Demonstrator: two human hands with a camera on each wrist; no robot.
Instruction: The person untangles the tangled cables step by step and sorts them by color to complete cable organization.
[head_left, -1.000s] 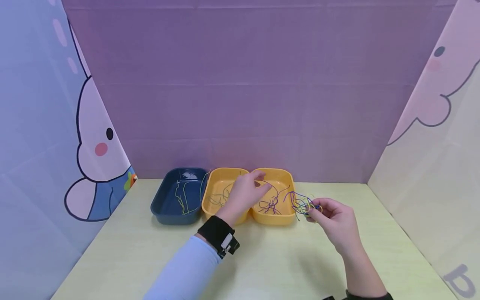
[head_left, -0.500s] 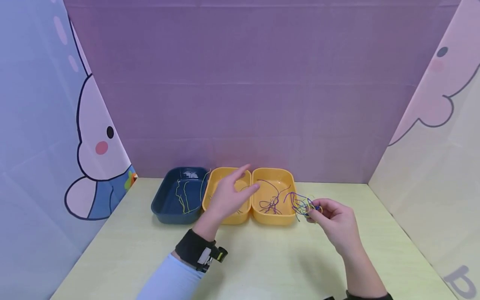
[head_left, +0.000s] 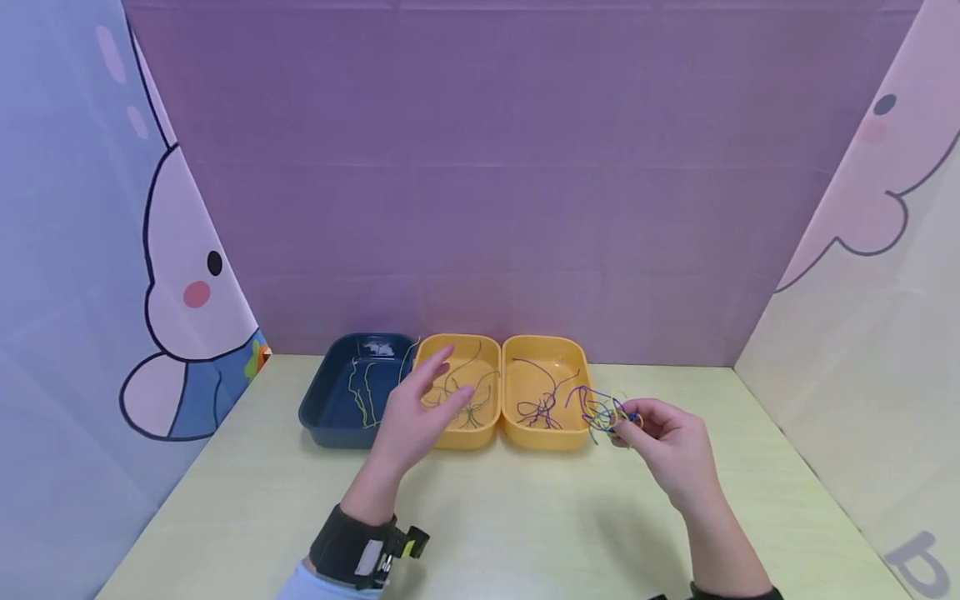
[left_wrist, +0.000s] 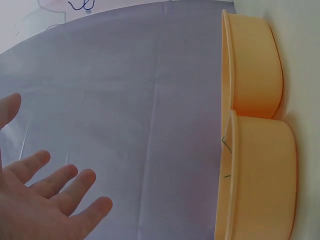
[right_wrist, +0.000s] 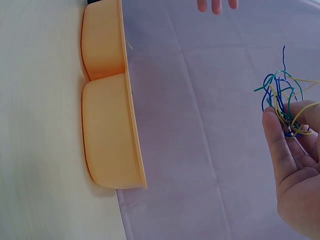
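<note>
My right hand (head_left: 671, 446) pinches a tangle of thin wires (right_wrist: 280, 100), blue, green and yellow, between thumb and fingers. It is held up just right of the right-hand yellow tray (head_left: 555, 442). My left hand (head_left: 412, 417) hovers in front of the middle yellow tray (head_left: 468, 439), fingers spread, with nothing in it; the left wrist view shows its straight fingertips (left_wrist: 102, 205). Green wires (head_left: 468, 408) lie in the middle tray, and purple-blue wires (head_left: 542, 410) in the right-hand one. Yellow wires (head_left: 362, 396) lie in the dark blue tray (head_left: 330, 433), partly hidden by my left hand.
The three trays stand side by side at the back of the pale table (head_left: 525, 525). A purple cloth (head_left: 487, 183) hangs close behind them, and printed cloths close off the left and right sides. One wire end sticks up over the blue tray's right rim.
My left hand has moved left and toward me, from between the two yellow trays to the front of the middle one. The right hand has stayed in place with the wires.
</note>
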